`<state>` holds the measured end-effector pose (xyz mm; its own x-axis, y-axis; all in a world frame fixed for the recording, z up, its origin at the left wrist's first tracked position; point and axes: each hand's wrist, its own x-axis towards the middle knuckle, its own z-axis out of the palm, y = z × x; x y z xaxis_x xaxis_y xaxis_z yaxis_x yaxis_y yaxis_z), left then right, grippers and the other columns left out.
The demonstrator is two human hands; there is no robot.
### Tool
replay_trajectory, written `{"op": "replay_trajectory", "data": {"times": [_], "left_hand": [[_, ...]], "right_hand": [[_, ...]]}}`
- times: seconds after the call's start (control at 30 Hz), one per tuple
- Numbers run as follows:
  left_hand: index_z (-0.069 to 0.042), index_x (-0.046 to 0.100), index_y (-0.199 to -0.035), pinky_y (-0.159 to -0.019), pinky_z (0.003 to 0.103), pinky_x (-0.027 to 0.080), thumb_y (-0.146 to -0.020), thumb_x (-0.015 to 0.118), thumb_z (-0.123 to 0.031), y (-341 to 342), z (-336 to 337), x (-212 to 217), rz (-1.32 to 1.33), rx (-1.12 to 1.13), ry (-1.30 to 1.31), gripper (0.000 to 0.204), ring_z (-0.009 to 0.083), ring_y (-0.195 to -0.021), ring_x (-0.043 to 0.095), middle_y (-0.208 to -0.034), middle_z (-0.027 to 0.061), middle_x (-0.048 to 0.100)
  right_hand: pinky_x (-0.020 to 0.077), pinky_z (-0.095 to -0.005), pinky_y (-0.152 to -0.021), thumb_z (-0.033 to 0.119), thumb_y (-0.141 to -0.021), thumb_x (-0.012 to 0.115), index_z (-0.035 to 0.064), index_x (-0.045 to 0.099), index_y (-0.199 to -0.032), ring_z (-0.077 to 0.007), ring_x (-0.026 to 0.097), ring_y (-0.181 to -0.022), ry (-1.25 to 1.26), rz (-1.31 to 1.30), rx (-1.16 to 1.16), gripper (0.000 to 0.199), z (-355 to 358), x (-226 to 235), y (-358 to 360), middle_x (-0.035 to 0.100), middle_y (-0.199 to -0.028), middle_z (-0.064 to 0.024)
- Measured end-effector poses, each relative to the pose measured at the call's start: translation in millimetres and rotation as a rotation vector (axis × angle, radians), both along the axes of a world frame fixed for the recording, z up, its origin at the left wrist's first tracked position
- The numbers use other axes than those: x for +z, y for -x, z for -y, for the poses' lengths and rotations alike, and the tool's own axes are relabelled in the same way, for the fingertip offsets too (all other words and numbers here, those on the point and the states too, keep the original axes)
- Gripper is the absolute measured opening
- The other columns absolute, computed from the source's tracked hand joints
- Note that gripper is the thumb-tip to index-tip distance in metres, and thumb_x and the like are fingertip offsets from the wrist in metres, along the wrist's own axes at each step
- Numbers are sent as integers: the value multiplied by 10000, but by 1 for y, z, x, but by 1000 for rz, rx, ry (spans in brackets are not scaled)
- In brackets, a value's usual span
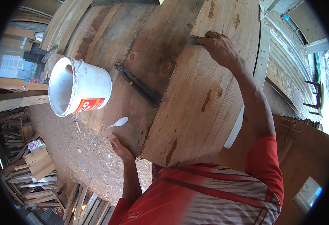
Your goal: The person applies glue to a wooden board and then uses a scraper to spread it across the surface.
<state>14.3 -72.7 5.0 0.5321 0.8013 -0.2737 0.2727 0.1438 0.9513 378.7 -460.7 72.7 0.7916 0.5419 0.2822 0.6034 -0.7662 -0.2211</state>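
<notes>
My right hand (220, 48) is closed around a flat, greyish scraper (194, 40), its blade against the far part of a wide, light wooden board (194, 93). The fingers hide whatever handle it has. Dark brown patches mark this board. At the near edge of the darker planks (129, 129), my left hand (122, 149) grips the wood, thumb up and the other fingers mostly hidden. Just beyond that hand lies a white plastic spoon (121, 121). Farther off, a pair of pincers (138, 84) with dark handles rests on the planks, beside the light board.
A white bucket (93, 80) with a red label stands at the left on the planks. Wood offcuts (41, 165) are piled on the lower left, beside a dirt floor (78, 150) littered with scraps. Long boards (67, 26) lie at the far left.
</notes>
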Motion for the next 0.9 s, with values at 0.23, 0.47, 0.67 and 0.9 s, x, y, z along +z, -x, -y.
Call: {"op": "replay_trajectory", "data": {"times": [0.23,0.47,0.67,0.9], "left_hand": [[40,353,-1583,-1164,435,395,-1078,495,-480,-9,5,7,-34,12,8,739,328,-1388,485,-1557,211,454],[46,353,-1581,-1162,436,397,-1074,509,-494,-3,0,0,7,-7,-22,757,326,-1384,489,-1554,215,455],[44,345,-1584,-1167,439,393,-1076,515,-485,-6,2,7,7,3,13,753,333,-1388,484,-1558,213,449],[14,359,-1587,-1148,422,414,-1065,522,-501,-7,5,7,-19,23,15,751,323,-1373,504,-1547,190,469]], "right_hand": [[575,-400,-852,111,-944,707,82,777,-1128,-264,705,-966,-12,-43,26,199,0,6,-7,698,-989,-78],[573,-404,-873,121,-930,721,69,772,-1127,-276,704,-973,-9,-65,-42,210,-1,14,22,703,-1020,-93],[572,-408,-898,119,-940,716,73,774,-1131,-281,707,-993,2,-59,-70,205,-5,15,9,712,-1063,-96],[570,-419,-902,125,-952,704,65,771,-1134,-289,704,-1010,-21,-106,-123,203,3,12,-6,716,-1069,-82]]}}
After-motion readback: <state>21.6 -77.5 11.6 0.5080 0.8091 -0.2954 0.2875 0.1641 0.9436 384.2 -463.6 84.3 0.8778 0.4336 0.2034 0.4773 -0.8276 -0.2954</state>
